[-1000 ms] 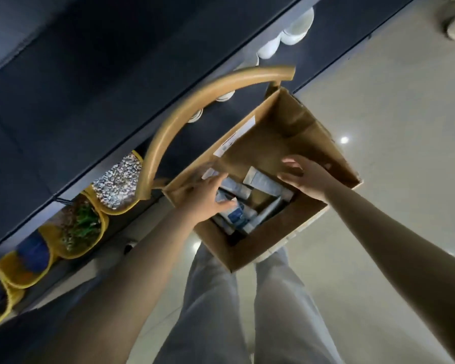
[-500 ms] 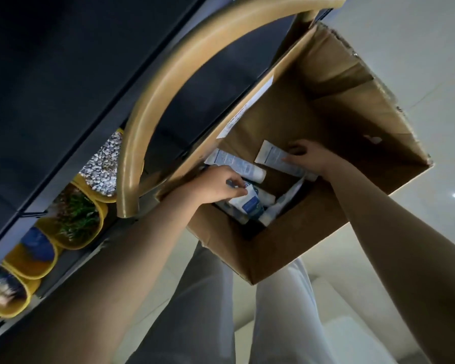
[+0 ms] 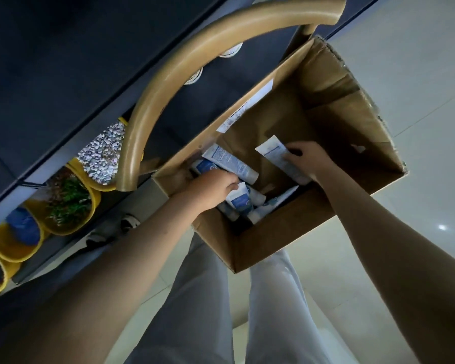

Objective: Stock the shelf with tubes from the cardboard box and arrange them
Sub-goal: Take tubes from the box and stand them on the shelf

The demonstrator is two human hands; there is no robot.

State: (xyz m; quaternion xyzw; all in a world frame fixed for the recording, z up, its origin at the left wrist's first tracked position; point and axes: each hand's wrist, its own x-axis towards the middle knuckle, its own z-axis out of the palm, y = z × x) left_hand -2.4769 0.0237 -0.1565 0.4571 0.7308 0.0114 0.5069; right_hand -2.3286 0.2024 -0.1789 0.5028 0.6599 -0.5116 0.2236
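Dark shelf unit [image 3: 63,61] runs along the left; its low level holds a row of yellow baskets [image 3: 96,199]. Open cardboard box [image 3: 260,240] sits just beside the shelf, above the person's pale trouser legs [image 3: 189,311]; what carries it cannot be told. A curved tan bar [image 3: 168,74] arcs past the box's shelf-side edge. Both hands are inside the box. Left hand [image 3: 210,190], by the shelf-side wall: grip curled round a white-and-blue tube [image 3: 239,199] on the heap. Right hand [image 3: 310,158], toward the opposite wall: grip pinching a flat white tube [image 3: 273,153]. A further white tube [image 3: 229,162] lies loose along the shelf-side wall; more lie in the near corner.
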